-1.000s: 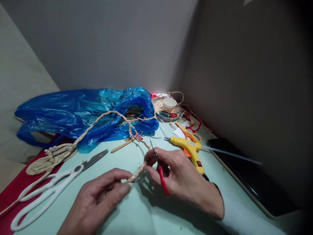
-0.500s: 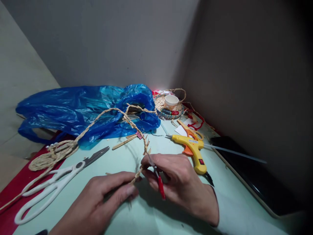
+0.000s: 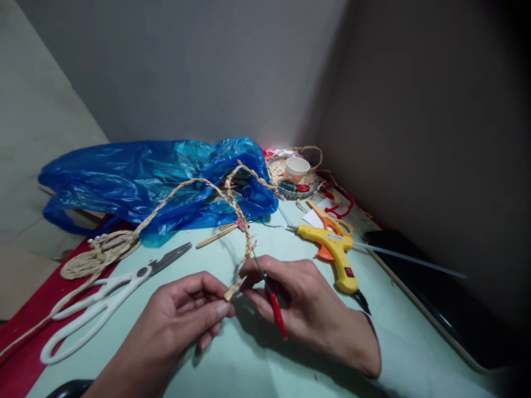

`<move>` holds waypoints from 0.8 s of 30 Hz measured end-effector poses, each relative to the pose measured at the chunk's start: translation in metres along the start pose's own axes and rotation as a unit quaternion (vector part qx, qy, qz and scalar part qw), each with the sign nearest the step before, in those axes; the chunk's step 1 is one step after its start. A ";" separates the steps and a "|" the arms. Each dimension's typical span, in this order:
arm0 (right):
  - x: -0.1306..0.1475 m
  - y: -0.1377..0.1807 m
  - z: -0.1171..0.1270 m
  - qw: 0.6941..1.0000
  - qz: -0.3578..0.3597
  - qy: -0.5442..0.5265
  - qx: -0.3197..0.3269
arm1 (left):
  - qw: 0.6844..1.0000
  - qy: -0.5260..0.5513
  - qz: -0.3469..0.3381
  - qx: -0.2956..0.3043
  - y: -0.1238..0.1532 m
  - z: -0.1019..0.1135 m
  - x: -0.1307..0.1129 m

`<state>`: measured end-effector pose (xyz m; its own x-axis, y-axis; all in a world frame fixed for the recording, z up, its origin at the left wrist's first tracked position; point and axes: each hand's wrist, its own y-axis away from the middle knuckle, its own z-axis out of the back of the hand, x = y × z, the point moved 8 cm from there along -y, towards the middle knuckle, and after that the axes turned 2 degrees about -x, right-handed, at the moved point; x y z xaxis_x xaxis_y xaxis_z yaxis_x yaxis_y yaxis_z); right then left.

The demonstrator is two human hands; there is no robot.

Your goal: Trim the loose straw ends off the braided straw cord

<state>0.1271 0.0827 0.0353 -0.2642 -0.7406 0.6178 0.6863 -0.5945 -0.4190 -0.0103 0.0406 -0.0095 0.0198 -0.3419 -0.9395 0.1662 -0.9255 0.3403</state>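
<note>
A braided straw cord (image 3: 248, 239) arches down from the blue bag to my hands. My left hand (image 3: 186, 315) pinches the cord's flat cut-looking end between thumb and index finger. Just to its right, my right hand (image 3: 302, 304) has thumb and index finger closed around the braid a little above that end. The same hand holds small red-handled scissors (image 3: 277, 315) against its palm, their thin metal blades pointing up beside the cord. Stray straw ends stick out of the braid above the right fingertips. The scissors' other handle is hidden by the fingers.
White-handled scissors (image 3: 112, 296) lie at left below a coiled straw braid (image 3: 97, 255). The blue plastic bag (image 3: 157, 171) lies behind. At right are a yellow glue gun (image 3: 338, 254) with its glue stick, orange scissors (image 3: 327, 218) and a black tablet-like slab (image 3: 435, 304). A woven basket (image 3: 276, 171) holds a cup.
My left hand has turned and its fingers have shifted, so the cord's end now shows at the fingertips. The right hand keeps the scissors and braid. The view has shifted slightly.
</note>
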 end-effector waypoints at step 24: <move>0.012 0.004 0.000 0.919 0.133 0.370 0.029 | 0.992 0.002 -0.038 -0.119 0.011 0.015 -0.009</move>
<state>0.1267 0.0708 0.0409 -0.4557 -0.8802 -0.1327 0.8224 -0.3593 -0.4410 -0.0235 0.0314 0.0036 0.0015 -0.2712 -0.9625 0.3953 -0.8840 0.2496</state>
